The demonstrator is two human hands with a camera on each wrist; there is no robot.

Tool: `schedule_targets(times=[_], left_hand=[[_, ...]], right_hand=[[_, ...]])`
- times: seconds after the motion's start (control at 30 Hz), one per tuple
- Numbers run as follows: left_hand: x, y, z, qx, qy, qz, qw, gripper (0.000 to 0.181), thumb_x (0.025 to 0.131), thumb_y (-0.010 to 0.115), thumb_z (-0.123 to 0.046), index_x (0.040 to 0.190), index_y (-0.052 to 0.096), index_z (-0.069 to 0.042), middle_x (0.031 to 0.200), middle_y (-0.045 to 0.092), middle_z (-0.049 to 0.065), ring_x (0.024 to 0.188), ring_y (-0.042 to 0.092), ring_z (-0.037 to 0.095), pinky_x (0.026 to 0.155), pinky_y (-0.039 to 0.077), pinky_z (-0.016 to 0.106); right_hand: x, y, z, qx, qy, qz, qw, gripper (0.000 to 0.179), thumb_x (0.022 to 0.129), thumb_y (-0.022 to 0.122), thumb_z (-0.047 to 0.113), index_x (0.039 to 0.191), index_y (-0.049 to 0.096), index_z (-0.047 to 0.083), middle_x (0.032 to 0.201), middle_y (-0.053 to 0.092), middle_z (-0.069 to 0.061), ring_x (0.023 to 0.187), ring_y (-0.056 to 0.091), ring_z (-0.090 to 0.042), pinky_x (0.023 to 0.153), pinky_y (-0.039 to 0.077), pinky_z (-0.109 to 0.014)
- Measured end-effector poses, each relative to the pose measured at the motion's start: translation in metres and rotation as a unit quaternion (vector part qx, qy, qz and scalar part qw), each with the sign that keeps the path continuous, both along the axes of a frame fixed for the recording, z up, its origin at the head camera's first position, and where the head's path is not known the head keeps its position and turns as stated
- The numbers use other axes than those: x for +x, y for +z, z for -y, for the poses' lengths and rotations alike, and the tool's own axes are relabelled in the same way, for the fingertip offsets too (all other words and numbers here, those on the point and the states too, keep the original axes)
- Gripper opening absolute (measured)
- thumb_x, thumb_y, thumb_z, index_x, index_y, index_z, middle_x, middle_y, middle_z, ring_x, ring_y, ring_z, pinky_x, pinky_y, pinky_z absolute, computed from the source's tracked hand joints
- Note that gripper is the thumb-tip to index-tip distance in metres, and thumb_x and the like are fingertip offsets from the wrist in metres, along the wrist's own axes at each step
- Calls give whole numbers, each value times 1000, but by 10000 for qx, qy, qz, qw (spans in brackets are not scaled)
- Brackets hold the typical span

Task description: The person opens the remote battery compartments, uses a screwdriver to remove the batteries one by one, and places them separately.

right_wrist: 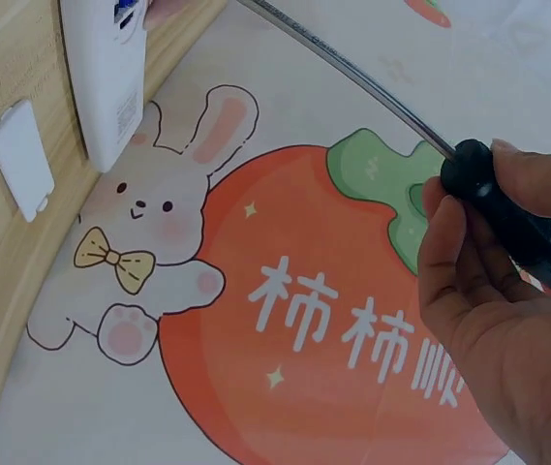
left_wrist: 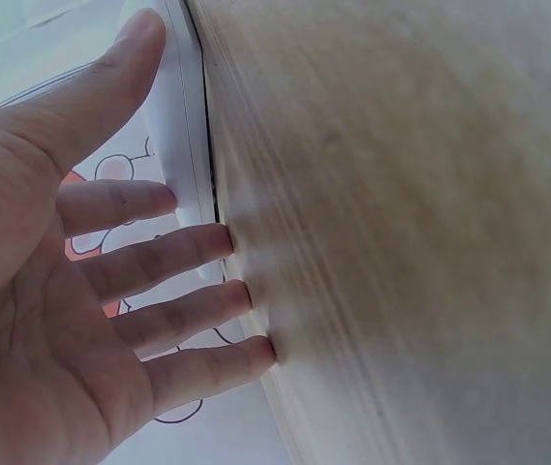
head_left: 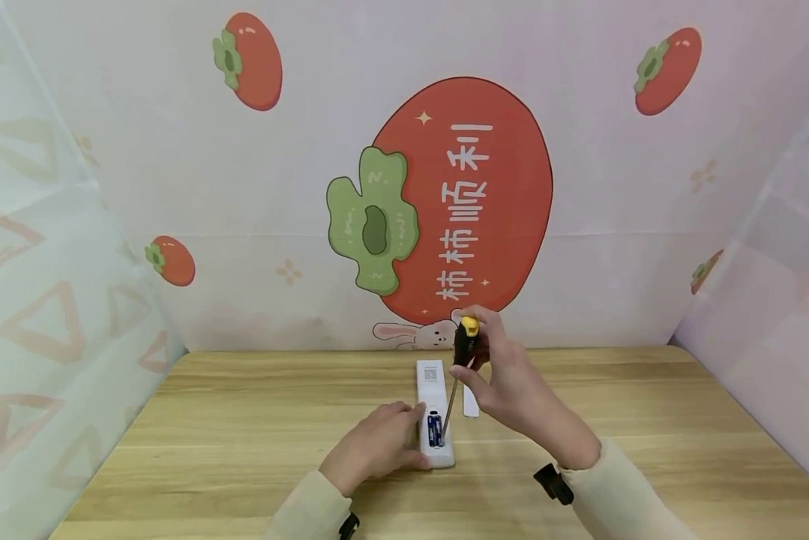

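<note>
A white remote control (head_left: 432, 394) lies back up on the table, with blue batteries (head_left: 434, 430) in its uncovered compartment. My left hand (head_left: 377, 442) rests beside it, its thumb and index finger touching the near left side; in the left wrist view the fingers are straight. My right hand (head_left: 505, 367) grips the black and yellow handle of a screwdriver (head_left: 450, 405). The shaft slants down, and its tip is at the right edge of the batteries; whether it touches them I cannot tell. In the right wrist view, thumb and fingers are curled round the handle (right_wrist: 507, 218).
A white battery cover (right_wrist: 23, 160) lies on the table right of the remote, partly behind my right hand in the head view. The wooden table (head_left: 242, 420) ends at a white backdrop (head_left: 276, 180) printed with persimmons and a rabbit.
</note>
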State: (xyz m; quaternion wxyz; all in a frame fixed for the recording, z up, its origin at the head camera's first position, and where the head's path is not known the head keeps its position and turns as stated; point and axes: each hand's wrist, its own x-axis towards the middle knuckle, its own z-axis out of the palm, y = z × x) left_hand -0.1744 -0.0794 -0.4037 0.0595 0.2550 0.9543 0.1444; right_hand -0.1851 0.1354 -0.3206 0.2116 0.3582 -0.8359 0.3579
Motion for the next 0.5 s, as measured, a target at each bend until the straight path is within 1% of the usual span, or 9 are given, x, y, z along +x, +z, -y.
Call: schedule_targets(times=[0.1,0.3,0.5], left_hand=[[-1,-1,1,-24,6,-30,10000,82,83,83,-45,145,54,-1,134,61,18,122,58,32,105,48,45],[-1,-1,0,-10,10,17,10000,82,83,83,-45,145,54,-1,133,61,17,121,58,31,105,48,44],[0,0,0,15,34,1,10000,82,82,84,-45,145,55,-2,133,62,17,121,59,31,105,48,44]], right_hand=[[2,-1,0,-123,72,-163,9998,80,80,82,-4,141,30,5,92,61,-2,75,63,-11,70,59,-27],[9,-4,0,-283,145,-325,9990,79,78,82,-8,139,32,4,92,61,-2,77,64,-10,71,60,-26],[17,-8,0,-488,455,-873,9939,78,74,82,-15,136,36,-3,89,58,-1,75,62,-10,70,57,-20]])
